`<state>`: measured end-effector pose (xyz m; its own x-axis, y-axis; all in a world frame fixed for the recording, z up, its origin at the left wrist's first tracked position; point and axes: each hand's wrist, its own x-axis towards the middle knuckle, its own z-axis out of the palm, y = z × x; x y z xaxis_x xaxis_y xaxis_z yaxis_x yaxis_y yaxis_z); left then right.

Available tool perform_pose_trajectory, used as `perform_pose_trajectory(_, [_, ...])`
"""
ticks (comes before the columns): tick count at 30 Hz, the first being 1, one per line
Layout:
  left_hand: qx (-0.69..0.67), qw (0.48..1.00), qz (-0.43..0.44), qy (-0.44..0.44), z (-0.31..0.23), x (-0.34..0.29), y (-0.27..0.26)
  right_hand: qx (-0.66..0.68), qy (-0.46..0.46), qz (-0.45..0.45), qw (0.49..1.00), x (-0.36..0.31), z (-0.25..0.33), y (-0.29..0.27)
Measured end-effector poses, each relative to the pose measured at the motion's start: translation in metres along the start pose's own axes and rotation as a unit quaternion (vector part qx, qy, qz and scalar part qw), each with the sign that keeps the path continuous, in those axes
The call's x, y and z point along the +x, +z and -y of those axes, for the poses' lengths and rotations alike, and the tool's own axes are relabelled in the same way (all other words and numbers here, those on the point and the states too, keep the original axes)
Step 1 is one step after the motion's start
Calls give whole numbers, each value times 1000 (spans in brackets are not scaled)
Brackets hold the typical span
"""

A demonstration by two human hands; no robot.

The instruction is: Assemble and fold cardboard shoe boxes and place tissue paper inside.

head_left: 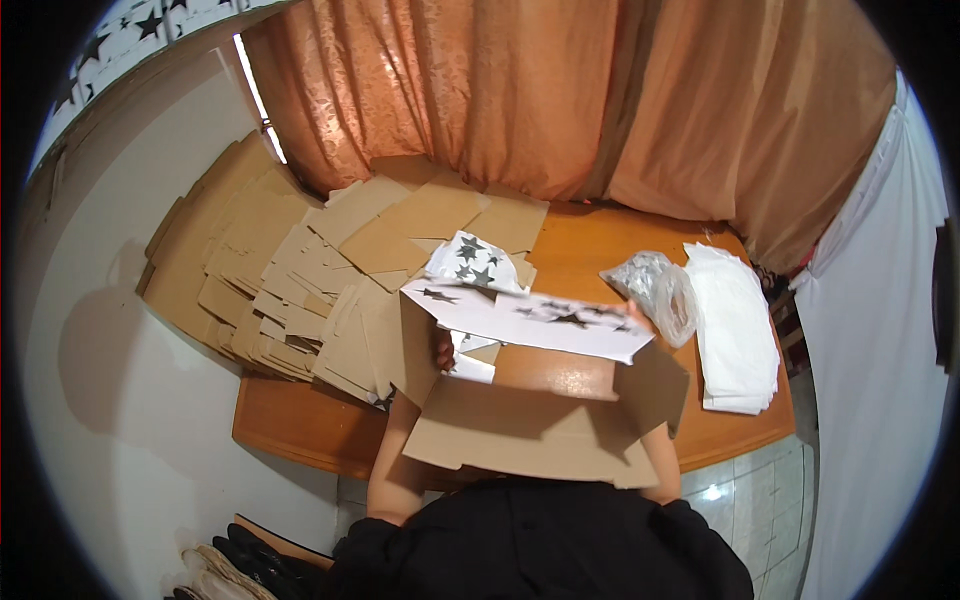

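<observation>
In front of my body I hold up a partly folded cardboard box (530, 435), plain brown on its inner faces. Its far panel is white with dark stars. The table shows through the gap in its middle. My left hand (445, 350) grips the left wall, its fingertips curled round the edge into the opening. Around the far right corner is my right hand (640, 322), mostly hidden by the panels, with the forearm passing behind the right flap. Just beyond the box, a white piece with dark stars (470, 260) lies on the cardboard pile.
Flat cardboard sheets (300, 280) spread in overlapping piles over the left of the wooden table (580, 235). At right lie a clear plastic bag (655, 285) and a stack of white sheets (735, 330). Orange curtains (480, 90) hang behind; dark shoes (260, 560) sit lower left.
</observation>
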<state>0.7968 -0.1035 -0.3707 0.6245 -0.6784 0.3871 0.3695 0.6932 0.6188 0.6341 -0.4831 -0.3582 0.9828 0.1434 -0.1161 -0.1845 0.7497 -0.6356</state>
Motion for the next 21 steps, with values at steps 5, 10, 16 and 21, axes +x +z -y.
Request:
perform_pose_trajectory(5, [-59, 980, -172, -86, 68, 7, -15, -86, -32, -118, 989, 19, 48, -49])
perform_pose_trajectory(10, [-95, 946, -195, -241, 125, -47, -23, -171, -38, -216, 960, -32, -38, -96])
perform_pose_trajectory(16, [359, 857, -334, -159, 165, -116, -87, -694, -117, -214, 678, -34, -61, -40])
perform_pose_trajectory(21, [547, 781, -287, -86, 101, -39, 5, -494, -120, -313, 802, -52, -67, -37])
